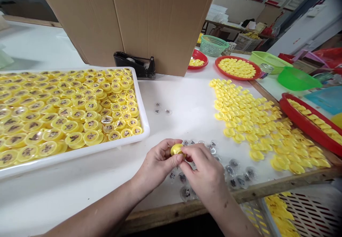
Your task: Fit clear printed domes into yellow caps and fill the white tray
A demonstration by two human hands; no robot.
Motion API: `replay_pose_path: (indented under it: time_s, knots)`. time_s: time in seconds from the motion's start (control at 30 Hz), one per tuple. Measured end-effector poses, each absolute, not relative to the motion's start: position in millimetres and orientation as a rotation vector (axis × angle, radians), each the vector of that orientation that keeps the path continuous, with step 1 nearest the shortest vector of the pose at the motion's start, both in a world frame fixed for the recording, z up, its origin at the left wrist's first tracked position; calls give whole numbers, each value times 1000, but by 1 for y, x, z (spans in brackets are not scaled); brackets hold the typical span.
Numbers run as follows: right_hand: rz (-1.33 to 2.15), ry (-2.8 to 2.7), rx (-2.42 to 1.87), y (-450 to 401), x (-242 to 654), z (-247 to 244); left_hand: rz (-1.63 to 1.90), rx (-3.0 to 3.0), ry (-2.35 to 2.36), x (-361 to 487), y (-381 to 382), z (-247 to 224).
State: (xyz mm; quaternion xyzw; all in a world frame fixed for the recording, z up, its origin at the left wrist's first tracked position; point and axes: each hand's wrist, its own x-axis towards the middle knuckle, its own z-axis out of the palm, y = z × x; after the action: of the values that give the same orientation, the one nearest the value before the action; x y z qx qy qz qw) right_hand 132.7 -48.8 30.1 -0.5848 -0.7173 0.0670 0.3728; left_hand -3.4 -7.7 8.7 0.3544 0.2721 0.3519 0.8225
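Between my two hands is a small round yellow plastic piece [176, 149], held above the front part of the white table. My left hand [156, 164] grips it from the left with thumb and fingers. The fingertips of my right hand [204, 164] are closed on its right edge. Under and around my hands lie several clear round discs [186, 193] with small dark printed figures, partly hidden by the right hand. To the right, many loose yellow pieces [245, 119] spread over the table. A white tray [145, 128] at the left holds rows of yellow pieces with printed pictures in them.
A tall cardboard box [149, 23] stands at the back, a black tape dispenser [136, 65] before it. Red plates [259, 72] of yellow pieces and a green basket [213, 45] are at the right rear. A wooden strip [165, 214] edges the table; a crate [310, 212] stands below.
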Motion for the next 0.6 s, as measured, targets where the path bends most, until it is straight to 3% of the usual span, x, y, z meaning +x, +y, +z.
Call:
replay_pose_path:
  time_s: [0.3, 0.6]
  knots:
    - [996, -1486, -1450, -49, 163, 26, 876, 1372, 752, -11, -3, 3]
    - [1110, -1321, -1390, -53, 149, 10, 801, 1594, 906, -15, -6, 12]
